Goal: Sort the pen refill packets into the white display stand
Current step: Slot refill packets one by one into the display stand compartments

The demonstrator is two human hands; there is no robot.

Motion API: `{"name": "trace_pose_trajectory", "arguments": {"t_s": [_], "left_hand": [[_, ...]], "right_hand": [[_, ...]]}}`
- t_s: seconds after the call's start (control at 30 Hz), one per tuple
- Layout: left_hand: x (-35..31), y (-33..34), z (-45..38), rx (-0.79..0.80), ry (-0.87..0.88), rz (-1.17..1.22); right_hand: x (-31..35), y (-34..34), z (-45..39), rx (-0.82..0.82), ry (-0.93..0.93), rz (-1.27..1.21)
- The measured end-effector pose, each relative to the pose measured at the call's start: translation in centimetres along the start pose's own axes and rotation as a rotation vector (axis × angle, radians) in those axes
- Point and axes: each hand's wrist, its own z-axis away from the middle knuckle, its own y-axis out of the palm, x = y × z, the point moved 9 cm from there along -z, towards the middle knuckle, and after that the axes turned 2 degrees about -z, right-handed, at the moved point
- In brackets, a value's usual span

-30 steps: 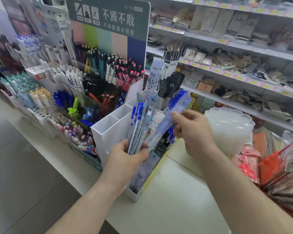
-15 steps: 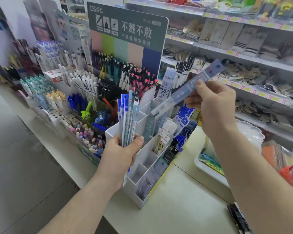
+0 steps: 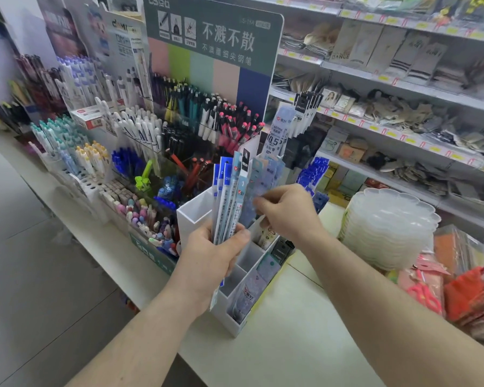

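Pen refill packets [image 3: 227, 199]: a fanned bunch standing upright, gripped low by the left hand [image 3: 210, 255]. Right hand [image 3: 287, 210] just beside, fingers curled, pinching a pale blue packet [image 3: 253, 202]. White display stand [image 3: 245, 263] sitting directly behind both hands.

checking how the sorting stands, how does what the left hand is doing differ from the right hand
The left hand grips an upright bunch of refill packets over the white display stand; the right hand pinches a single pale blue packet. The left sits nearer the camera, the right further back. Both are over the stand.
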Motion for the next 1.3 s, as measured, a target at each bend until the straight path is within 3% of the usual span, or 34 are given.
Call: {"name": "trace_pose_trajectory", "arguments": {"t_s": [0.17, 0.3, 0.37, 0.47, 0.67, 0.77, 0.97, 1.3], "left_hand": [[0.5, 1.1, 0.3, 0.09, -0.074, 0.045], [1.4, 2.8, 0.9, 0.248, -0.186, 0.146], [1.7, 3.8, 1.4, 0.307, -0.228, 0.176], [2.1, 5.0, 1.7, 0.32, -0.252, 0.164], [1.6, 6.7, 2.2, 0.38, -0.193, 0.11], [2.0, 7.1, 2.2, 0.376, -0.199, 0.104], [2.7, 7.6, 2.4, 0.316, -0.213, 0.061], [3.0, 7.8, 1.9, 0.257, -0.157, -0.025]], "right_hand": [[-0.2, -0.4, 0.3, 0.0, -0.01, 0.155], [0.4, -4.3, 3.0, -0.212, -0.058, -0.18], [0.0, -3.8, 4.4, -0.105, 0.017, -0.368], [-1.0, -1.8, 6.0, 0.059, 0.099, -0.362], [-2.9, -2.6, 7.2, 0.106, 0.169, -0.6], [-4.3, -3.4, 7.7, 0.056, 0.228, -0.657], [-6.4, -6.4, 7.7, -0.204, 0.248, -0.727], [-8.2, -6.1, 8.4, -0.213, 0.329, -0.842]]}}
